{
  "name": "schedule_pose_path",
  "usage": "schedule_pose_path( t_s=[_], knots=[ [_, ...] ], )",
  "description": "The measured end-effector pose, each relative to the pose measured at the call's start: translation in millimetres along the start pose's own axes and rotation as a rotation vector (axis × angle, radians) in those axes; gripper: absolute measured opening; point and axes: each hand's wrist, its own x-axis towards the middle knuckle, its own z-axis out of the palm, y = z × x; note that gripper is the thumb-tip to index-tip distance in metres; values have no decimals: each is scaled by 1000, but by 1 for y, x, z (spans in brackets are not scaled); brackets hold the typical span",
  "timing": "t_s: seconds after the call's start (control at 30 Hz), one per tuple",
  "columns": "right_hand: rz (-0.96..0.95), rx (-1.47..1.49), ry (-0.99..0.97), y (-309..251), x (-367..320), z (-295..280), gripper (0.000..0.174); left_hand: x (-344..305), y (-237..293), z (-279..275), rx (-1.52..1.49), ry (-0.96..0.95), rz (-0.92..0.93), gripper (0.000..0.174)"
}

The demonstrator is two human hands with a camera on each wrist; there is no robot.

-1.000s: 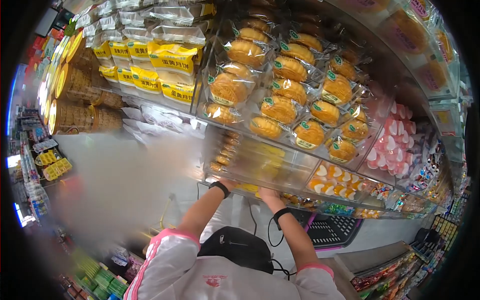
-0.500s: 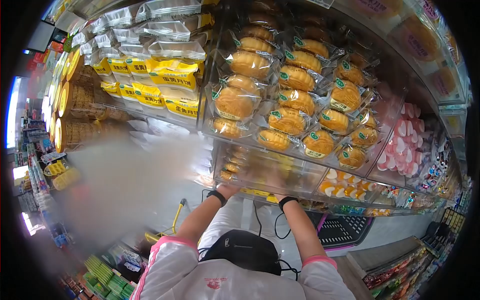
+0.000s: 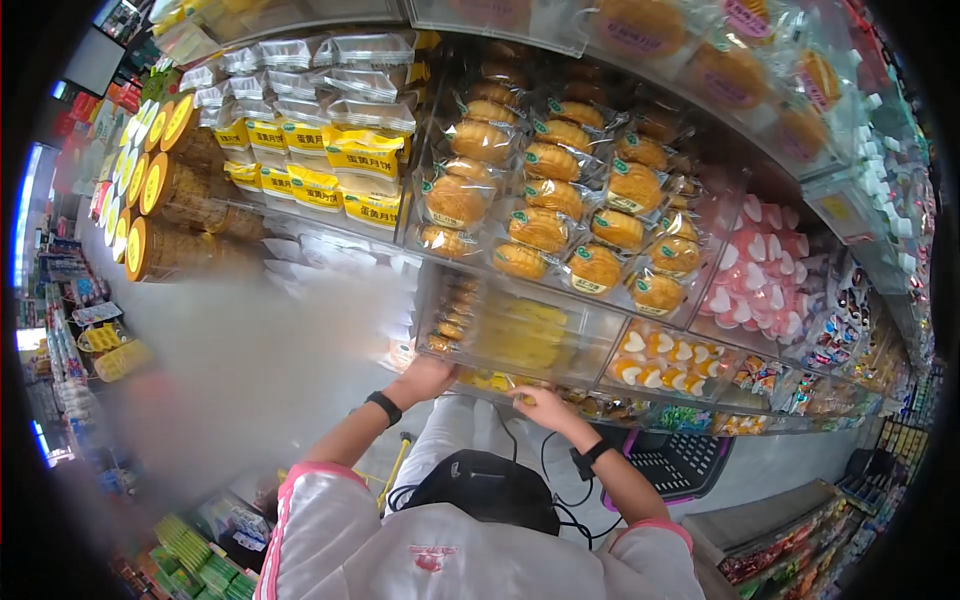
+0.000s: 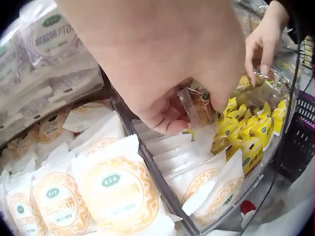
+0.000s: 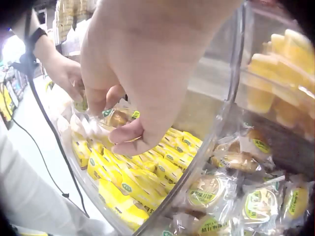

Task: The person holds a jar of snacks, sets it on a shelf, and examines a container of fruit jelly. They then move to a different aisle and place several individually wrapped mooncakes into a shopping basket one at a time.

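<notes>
My left hand [image 4: 172, 64] pinches a small brown mooncake in a clear wrapper [image 4: 203, 109] between thumb and fingers. Below it are white packets [image 4: 206, 182] and yellow packets [image 4: 246, 128] in a clear-walled bin. Over the yellow packets, my right hand [image 5: 142, 64] grips another clear-wrapped mooncake [image 5: 117, 118] with thumb and curled fingers. The head view has the left hand [image 3: 425, 378] and right hand [image 3: 548, 408] apart at the front edge of the lower shelf, and both mooncakes are hard to make out there.
Behind the hands, clear bins hold rows of wrapped mooncakes [image 3: 540, 230], yellow-labelled packs [image 3: 370, 155] and pink heart-topped sweets [image 3: 755, 265]. A dark basket with purple trim [image 3: 675, 465] stands on the floor at right. A dark cable [image 5: 44, 118] hangs by the bin.
The right hand has come back from behind the clear panel toward the body and now shows at the shelf's front edge. The left hand has shifted left, and the head view has shifted.
</notes>
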Motion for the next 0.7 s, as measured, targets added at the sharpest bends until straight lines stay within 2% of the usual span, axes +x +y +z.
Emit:
schedule_pose_path(
  t_s=[0.03, 0.13, 0.23, 0.33, 0.4, 0.47, 0.5, 0.6, 0.7],
  knots=[
    [4, 35, -20, -4, -10, -5, 34, -5, 4, -3, -27, -65, -65, 33],
    [53, 219, -72, -29, -39, -19, 35, -22, 25, -23, 70, 53, 92, 34],
    [135, 488, -93, -60, -63, -37, 33, -31, 41, -21, -200, 25, -93, 38],
    [121, 573, -103, -74, -77, -48, 34, -38, 65, -36, -329, 9, -22, 42],
    [68, 590, -112, -93, -85, -52, 36, -42, 89, -55, -436, -87, -27, 48],
    [13, 587, -141, -112, -92, -53, 37, -41, 114, -78, -623, -207, -59, 48],
    [-13, 585, -156, -122, -95, -53, 38, -40, 121, -82, -645, -200, -29, 42],
    [-65, 457, -189, -148, -99, -54, 39, -37, 137, -98, -668, -195, 160, 31],
    [-260, 108, -119, -154, -95, -53, 36, -34, 137, -97, -517, -163, 163, 35]
  ],
)
